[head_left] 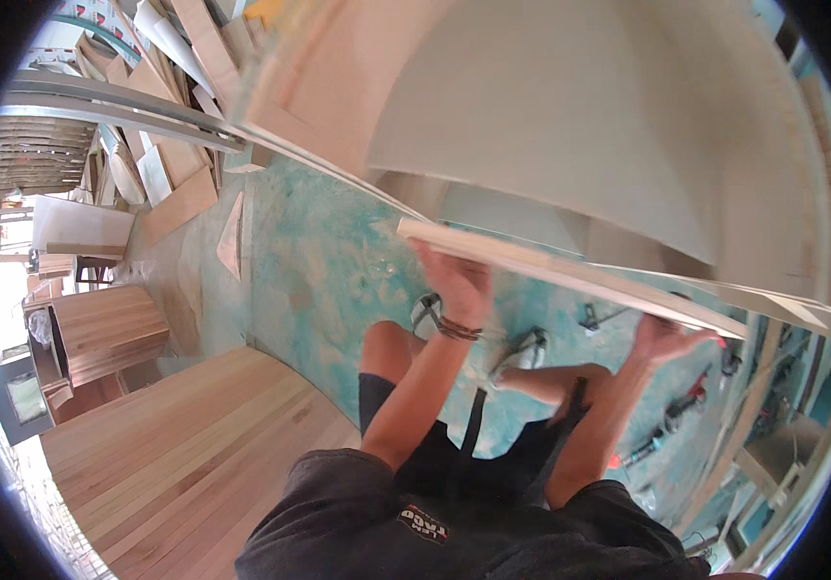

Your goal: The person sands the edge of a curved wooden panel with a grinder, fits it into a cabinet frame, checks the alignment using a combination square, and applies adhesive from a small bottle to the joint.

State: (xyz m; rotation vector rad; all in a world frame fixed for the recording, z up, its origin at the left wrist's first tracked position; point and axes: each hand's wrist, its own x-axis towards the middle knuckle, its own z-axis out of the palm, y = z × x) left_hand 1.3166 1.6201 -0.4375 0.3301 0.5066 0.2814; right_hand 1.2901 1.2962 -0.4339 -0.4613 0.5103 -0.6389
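In front of me I hold a wooden board (570, 273) by its pale long edge, which slopes down to the right. My left hand (462, 288), with a dark bracelet at the wrist, is at the board's left end, its fingers partly hidden under the edge. Close to the right end, my right hand (667, 338) presses up from below, thumb stretched out to the right. Just beyond the board stands a large, pale wooden cabinet-like piece (319, 106) with a grey-beige panel (560, 116). Motion blurs the hands and board slightly.
A slatted wooden tabletop (203, 454) lies at my left. Farther left is a wooden cabinet (111, 333). Offcuts and sheets (178, 184) lean at the back left. Power tools (676, 411) lie on the green-stained floor (309, 251) at right, near a rack (763, 416).
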